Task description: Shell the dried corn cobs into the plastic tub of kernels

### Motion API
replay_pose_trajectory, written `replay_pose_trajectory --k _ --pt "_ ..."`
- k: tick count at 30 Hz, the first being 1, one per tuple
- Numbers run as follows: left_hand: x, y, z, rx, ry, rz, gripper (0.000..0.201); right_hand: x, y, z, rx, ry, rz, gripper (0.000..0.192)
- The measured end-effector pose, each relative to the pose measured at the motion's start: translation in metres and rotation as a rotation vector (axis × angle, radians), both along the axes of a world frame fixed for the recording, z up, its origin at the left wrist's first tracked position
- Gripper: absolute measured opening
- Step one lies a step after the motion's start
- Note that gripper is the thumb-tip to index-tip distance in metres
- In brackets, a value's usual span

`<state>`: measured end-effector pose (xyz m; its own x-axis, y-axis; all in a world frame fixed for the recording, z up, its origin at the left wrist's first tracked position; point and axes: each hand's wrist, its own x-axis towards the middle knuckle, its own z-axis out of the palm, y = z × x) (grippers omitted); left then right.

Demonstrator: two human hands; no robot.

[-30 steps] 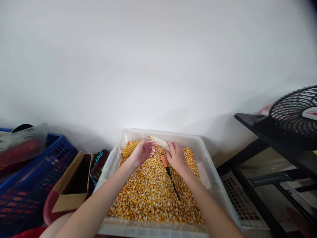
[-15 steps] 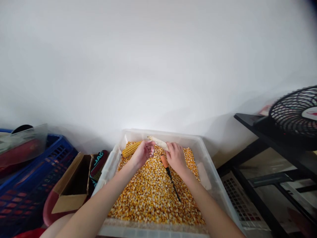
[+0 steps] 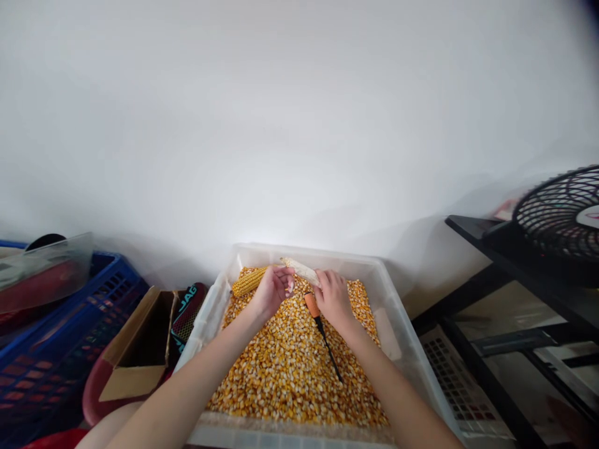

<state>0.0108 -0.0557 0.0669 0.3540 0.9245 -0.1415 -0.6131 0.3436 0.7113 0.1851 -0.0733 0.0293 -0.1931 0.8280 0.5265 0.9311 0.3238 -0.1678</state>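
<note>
A stripped, whitish corn cob (image 3: pixel 303 270) is held slantwise over the heap of loose corn kernels (image 3: pixel 285 368). My right hand (image 3: pixel 333 295) is closed around its near right end. Against its left part, the curled fingers of my left hand (image 3: pixel 274 292) close in, with pale bits by the fingertips that I cannot make out. An ear of corn (image 3: pixel 249 282), full of yellow kernels, lies left of my left hand, partly hidden by it. Beside my right hand, a tool with an orange handle (image 3: pixel 312 305) and thin black shaft rests on the kernels.
A translucent plastic bin (image 3: pixel 397 312) holds the kernels against a white wall. To its left are a cardboard box (image 3: pixel 135 381) in a red basin (image 3: pixel 92 390) and a blue crate (image 3: pixel 51 355). A black fan (image 3: pixel 556 215) on a black rack (image 3: pixel 472 229) stands right.
The view has shifted slightly. Both hands and the cob stay almost in place, with only small movements of the fingers.
</note>
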Motion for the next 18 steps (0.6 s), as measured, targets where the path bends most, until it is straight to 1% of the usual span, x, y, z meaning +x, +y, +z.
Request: replay_pose_trajectory --k 6,10,15,18 --pt "-0.0004 0.0009 -0.0038 -0.005 -0.017 -0.008 0.019 -0.0008 -0.0008 0.0019 0.012 -0.037 -0.007 0.028" --pt "0.0003 0.0004 -0.0027 -0.037 -0.035 -0.021 0.018 0.0 -0.0004 0.0035 0.016 -0.069 -0.018 0.029" --pt "-0.001 0.001 0.0009 -0.127 -0.064 -0.004 0.015 0.0009 -0.0011 0.0046 0.004 -0.101 -0.028 0.032" --pt "-0.0047 0.0044 -0.0009 -0.218 -0.015 -0.032 0.015 0.0021 -0.0019 0.0072 -0.001 -0.132 -0.031 0.032"
